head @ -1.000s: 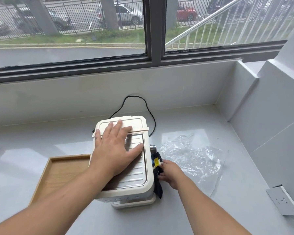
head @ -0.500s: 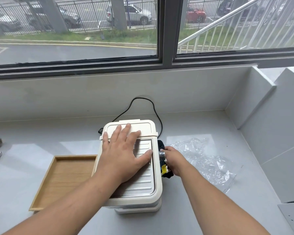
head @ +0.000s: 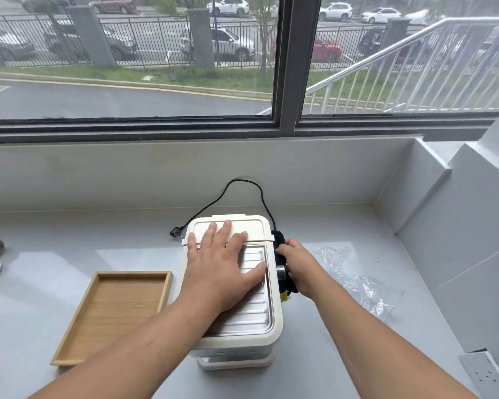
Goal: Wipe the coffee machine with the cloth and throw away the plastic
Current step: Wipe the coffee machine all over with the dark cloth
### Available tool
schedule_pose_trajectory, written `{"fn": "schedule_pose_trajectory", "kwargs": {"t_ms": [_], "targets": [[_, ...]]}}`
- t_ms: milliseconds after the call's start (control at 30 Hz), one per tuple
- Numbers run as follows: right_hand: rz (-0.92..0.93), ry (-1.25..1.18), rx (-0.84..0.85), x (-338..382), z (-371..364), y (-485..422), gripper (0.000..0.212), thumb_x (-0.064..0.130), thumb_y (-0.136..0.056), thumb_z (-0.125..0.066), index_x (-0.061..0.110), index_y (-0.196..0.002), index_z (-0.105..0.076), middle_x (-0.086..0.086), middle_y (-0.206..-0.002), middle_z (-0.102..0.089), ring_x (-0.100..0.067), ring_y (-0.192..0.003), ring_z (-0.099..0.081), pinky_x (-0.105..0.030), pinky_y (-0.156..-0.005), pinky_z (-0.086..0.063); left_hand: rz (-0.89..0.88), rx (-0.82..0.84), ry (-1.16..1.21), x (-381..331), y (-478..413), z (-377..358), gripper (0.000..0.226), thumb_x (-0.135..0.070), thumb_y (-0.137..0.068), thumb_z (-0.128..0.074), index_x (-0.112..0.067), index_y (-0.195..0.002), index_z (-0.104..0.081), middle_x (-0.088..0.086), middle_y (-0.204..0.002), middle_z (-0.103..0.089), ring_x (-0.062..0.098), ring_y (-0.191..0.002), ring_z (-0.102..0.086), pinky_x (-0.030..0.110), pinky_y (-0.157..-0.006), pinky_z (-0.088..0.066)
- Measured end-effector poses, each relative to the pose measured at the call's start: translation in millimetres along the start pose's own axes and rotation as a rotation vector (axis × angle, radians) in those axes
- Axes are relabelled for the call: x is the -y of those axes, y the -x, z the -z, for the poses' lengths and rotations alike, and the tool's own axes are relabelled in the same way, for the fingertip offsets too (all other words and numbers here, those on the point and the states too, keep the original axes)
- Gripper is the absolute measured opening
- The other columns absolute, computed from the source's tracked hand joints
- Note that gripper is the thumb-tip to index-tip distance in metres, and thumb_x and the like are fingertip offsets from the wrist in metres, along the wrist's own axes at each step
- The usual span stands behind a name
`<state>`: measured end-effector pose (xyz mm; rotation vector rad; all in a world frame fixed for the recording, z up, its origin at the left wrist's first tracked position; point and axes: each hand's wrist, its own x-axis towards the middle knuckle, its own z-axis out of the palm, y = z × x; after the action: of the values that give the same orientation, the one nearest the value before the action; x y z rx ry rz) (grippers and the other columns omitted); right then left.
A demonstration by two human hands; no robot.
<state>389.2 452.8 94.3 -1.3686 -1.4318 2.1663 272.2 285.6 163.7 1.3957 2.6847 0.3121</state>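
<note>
Left hand [head: 224,266] flat and unclenched on the coffee machine [head: 236,309] at centre, right hand [head: 297,267] bunching the soft dark cloth [head: 280,240] against its right side; farther right, crinkly plastic [head: 355,280], likely light and slippery, best pinched at a fold.

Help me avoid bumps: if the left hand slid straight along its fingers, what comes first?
Probably the coffee machine lid's raised back edge under the left hand; past it, the black cord, then the wall.
</note>
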Motion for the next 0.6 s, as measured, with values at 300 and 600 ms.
{"fn": "schedule_pose_trajectory", "kwargs": {"t_ms": [300,600], "targets": [[0.074,-0.044,-0.021,25.0,-8.4,26.6,0.013,0.018,-0.09,-0.052,0.023,-0.098,-0.062,0.0,-0.072,-0.07,-0.02,-0.054,-0.064,-0.029,-0.047,-0.051,-0.006,-0.029,0.015,2.4,-1.7,-5.1,0.09,-0.092,-0.078,-0.026,-0.045,-0.153,-0.035,-0.005,-0.174,-0.018,0.021,-0.161,-0.001,0.059,-0.126,0.011],[0.276,-0.015,-0.108,48.1,-20.5,48.1,0.016,0.02,-0.068,-0.058,0.031,-0.075,-0.065,-0.002,-0.079,-0.062,-0.024,-0.072,-0.055,-0.035,-0.062,-0.048,-0.01,-0.028,0.036,3.6,-1.9,-6.3,0.088,-0.092,-0.077,-0.026,-0.046,-0.151,-0.036,-0.004,-0.174,-0.018,0.022,-0.161,0.001,0.058,-0.124,0.015]]}}
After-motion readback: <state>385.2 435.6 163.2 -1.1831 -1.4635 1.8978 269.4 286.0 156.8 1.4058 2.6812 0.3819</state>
